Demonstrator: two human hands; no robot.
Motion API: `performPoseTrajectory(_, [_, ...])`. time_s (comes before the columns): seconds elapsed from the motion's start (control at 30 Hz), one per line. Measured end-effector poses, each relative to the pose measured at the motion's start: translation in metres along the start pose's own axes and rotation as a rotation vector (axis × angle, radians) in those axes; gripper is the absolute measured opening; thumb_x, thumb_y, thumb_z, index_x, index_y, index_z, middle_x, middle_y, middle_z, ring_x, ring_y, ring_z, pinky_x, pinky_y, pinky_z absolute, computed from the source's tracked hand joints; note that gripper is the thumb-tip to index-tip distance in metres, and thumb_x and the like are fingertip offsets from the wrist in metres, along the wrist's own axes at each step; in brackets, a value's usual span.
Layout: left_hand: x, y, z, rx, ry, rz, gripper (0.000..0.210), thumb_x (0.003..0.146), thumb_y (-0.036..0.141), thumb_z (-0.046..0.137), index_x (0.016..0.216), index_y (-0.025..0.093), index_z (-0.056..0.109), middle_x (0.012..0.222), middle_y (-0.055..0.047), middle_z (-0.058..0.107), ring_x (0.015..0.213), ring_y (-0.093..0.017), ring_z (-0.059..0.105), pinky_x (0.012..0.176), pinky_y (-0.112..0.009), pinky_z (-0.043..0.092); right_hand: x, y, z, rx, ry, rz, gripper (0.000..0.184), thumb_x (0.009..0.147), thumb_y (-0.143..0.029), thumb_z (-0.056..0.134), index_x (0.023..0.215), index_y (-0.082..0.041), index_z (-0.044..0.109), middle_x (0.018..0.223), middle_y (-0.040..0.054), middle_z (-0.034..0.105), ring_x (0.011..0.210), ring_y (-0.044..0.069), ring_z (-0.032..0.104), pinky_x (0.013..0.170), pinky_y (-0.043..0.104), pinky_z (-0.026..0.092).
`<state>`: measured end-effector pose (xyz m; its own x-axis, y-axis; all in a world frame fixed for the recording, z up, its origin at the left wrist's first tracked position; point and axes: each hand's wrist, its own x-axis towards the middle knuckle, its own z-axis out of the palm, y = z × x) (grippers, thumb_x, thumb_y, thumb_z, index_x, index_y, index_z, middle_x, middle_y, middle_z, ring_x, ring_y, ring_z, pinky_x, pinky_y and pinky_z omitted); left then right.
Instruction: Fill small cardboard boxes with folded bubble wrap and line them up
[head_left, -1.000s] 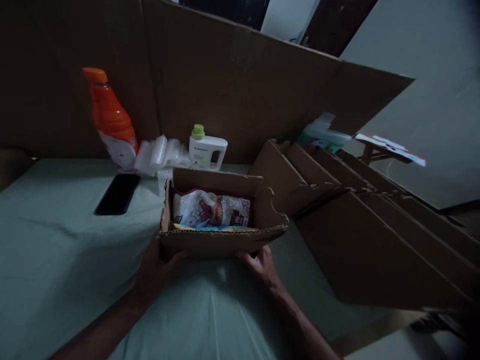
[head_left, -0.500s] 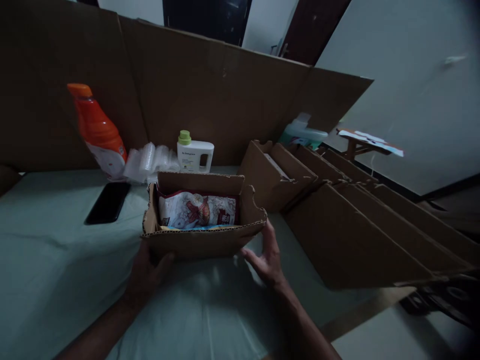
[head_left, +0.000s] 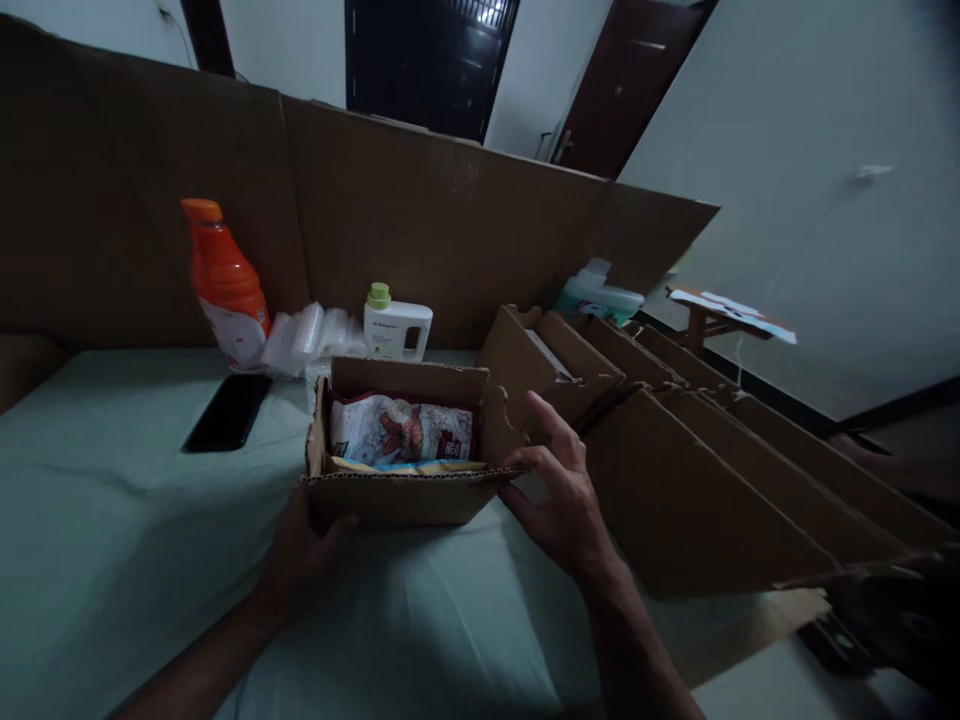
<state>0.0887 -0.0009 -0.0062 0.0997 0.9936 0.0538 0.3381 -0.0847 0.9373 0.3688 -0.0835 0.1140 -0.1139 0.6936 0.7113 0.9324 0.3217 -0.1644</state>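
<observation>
A small open cardboard box (head_left: 405, 502) stands in front of me on the green cloth. Inside it lies a white and dark red printed pouch (head_left: 401, 428), with the blue and yellow edge of another package (head_left: 412, 466) in front of it. My left hand (head_left: 304, 550) grips the box at its lower left corner, thumb along the front; its other fingers are hidden behind the cardboard. At the front right corner, my right hand (head_left: 566, 500) holds the edge between thumb and a bent finger, its index finger raised beside the box.
A black phone (head_left: 229, 412) lies left of the box. Behind stand an orange bottle (head_left: 229, 285), clear bubble wrap (head_left: 311, 335) and a white jug with a green cap (head_left: 395, 330). Several cardboard bins (head_left: 712, 490) fill the right side; a cardboard wall (head_left: 450, 230) closes off the back.
My right hand has shifted from the box's right side up to its front right corner, index finger now raised. My left hand keeps its hold. The camera view has tilted up slightly.
</observation>
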Motion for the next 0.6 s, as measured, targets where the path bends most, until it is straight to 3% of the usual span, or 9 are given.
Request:
performPoseTrajectory(0.13, [0.0, 0.001, 0.0, 0.004, -0.015, 0.024, 0.052, 0.069, 0.057, 0.066, 0.102, 0.018, 0.052, 0.098, -0.011, 0.068, 0.092, -0.032, 0.065, 0.077, -0.045, 0.054, -0.001, 0.0, -0.006, 0.026, -0.037, 0.022, 0.013, 0.082, -0.019, 0.07, 0.091, -0.022, 0.062, 0.155, 0.0122, 0.042, 0.142, 0.032, 0.039, 0.11, 0.051, 0.038])
performPoseTrajectory(0.23, [-0.001, -0.002, 0.001, -0.041, -0.037, 0.045, 0.057, 0.073, 0.055, 0.066, 0.114, 0.017, 0.051, 0.111, -0.013, 0.066, 0.102, -0.032, 0.064, 0.085, -0.046, 0.053, -0.009, -0.002, -0.007, 0.245, -0.012, 0.144, 0.049, 0.079, -0.027, 0.075, 0.125, -0.025, 0.059, 0.155, 0.0126, 0.042, 0.143, 0.032, 0.039, 0.112, 0.051, 0.036])
performPoseTrajectory(0.3, [0.0, -0.005, 0.003, -0.079, -0.024, 0.063, 0.06, 0.074, 0.052, 0.068, 0.12, 0.017, 0.049, 0.117, -0.013, 0.065, 0.108, -0.032, 0.062, 0.091, -0.047, 0.051, -0.016, -0.002, -0.003, 0.503, 0.108, 0.283, 0.059, 0.083, -0.035, 0.071, 0.138, -0.026, 0.052, 0.153, 0.0123, 0.044, 0.14, 0.032, 0.043, 0.111, 0.05, 0.038])
performPoseTrajectory(0.4, [0.001, -0.009, 0.006, -0.118, -0.005, 0.105, 0.061, 0.073, 0.046, 0.069, 0.123, 0.017, 0.048, 0.12, -0.013, 0.063, 0.113, -0.032, 0.061, 0.096, -0.047, 0.05, -0.023, 0.004, 0.017, 0.755, 0.329, 0.62, 0.045, 0.09, -0.043, 0.058, 0.131, -0.025, 0.06, 0.139, 0.0108, 0.059, 0.123, 0.027, 0.058, 0.101, 0.042, 0.046])
performPoseTrajectory(0.5, [0.002, -0.01, 0.007, -0.123, -0.015, 0.146, 0.062, 0.076, 0.04, 0.068, 0.13, 0.017, 0.046, 0.121, -0.013, 0.063, 0.114, -0.031, 0.061, 0.098, -0.047, 0.05, -0.028, 0.015, 0.047, 0.741, 0.221, 0.883, 0.041, 0.091, -0.044, 0.054, 0.12, -0.02, 0.068, 0.123, 0.0098, 0.07, 0.112, 0.026, 0.063, 0.094, 0.038, 0.05])
performPoseTrajectory(0.6, [0.001, -0.012, 0.008, -0.131, -0.026, 0.183, 0.068, 0.078, 0.037, 0.067, 0.138, 0.015, 0.042, 0.124, -0.015, 0.062, 0.117, -0.033, 0.06, 0.1, -0.049, 0.049, -0.035, 0.024, 0.073, 0.674, 0.105, 0.893, 0.043, 0.084, -0.044, 0.054, 0.112, -0.018, 0.073, 0.109, 0.01, 0.074, 0.108, 0.03, 0.063, 0.091, 0.04, 0.052])
